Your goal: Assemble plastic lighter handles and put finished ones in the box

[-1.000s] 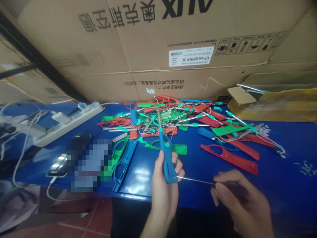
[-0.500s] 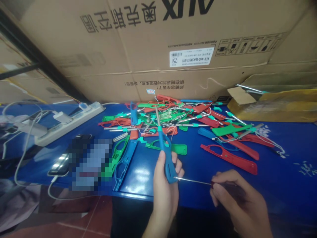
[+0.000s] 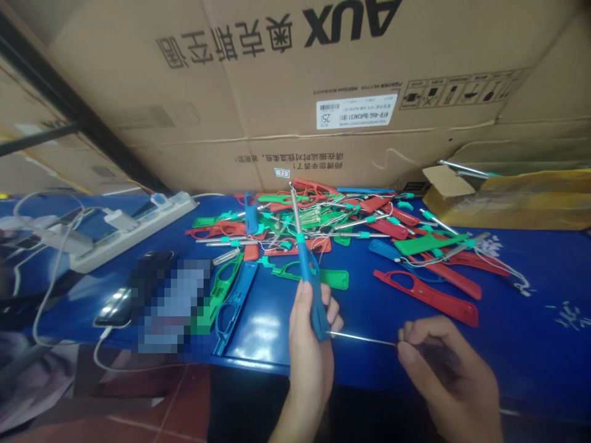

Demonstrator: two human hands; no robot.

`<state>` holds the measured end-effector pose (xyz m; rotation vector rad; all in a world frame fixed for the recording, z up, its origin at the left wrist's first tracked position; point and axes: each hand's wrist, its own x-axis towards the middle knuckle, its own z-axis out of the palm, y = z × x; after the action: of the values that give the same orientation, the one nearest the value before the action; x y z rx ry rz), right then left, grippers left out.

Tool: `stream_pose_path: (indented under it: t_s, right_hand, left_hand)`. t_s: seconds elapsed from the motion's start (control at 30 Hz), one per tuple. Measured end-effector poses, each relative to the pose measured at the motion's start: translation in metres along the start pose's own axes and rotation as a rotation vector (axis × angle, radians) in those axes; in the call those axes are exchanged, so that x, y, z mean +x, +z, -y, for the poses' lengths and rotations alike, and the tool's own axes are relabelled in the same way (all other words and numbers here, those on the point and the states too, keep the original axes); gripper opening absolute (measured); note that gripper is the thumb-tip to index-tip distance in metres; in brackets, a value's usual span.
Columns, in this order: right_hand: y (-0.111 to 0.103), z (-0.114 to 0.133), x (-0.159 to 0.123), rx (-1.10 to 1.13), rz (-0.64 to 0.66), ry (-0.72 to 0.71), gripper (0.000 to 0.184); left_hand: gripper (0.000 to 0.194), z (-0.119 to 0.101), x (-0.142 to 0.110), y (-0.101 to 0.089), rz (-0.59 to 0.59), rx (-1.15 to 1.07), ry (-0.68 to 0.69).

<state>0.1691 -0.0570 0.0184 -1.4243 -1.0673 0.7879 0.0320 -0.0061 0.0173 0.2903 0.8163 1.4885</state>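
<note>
My left hand is closed around the handle of a blue long-necked lighter, its metal tube pointing up and away from me. My right hand pinches the dark handle end of a screwdriver, most of that handle hidden by the fingers. The thin shaft runs left, and its tip touches the lower end of the lighter's handle. Past my hands lies a pile of lighter parts. Nearest are a green half shell, a red half shell and a blue half shell.
A large cardboard box walls off the back of the blue table. To the right stands a small open carton with metal tubes in it. A white power strip, cables and a phone lie at the left.
The lighter's handle and the screwdriver have shifted very slightly right in view, the tip still at the handle's end. Both hands keep their hold. The camera view has moved a little.
</note>
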Motion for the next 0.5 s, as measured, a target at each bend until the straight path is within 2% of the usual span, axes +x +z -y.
stream_pose_path:
  t_s: [0.27, 0.5]
  right_hand:
    - [0.001, 0.001, -0.001, -0.029, -0.027, -0.045, 0.027]
    - [-0.009, 0.015, 0.006, -0.25, 0.115, -0.238, 0.022]
  left_hand:
    - [0.035, 0.001, 0.002, 0.0, 0.008, -0.015, -0.015]
    - [0.036, 0.001, 0.001, -0.001, 0.021, 0.022, -0.016]
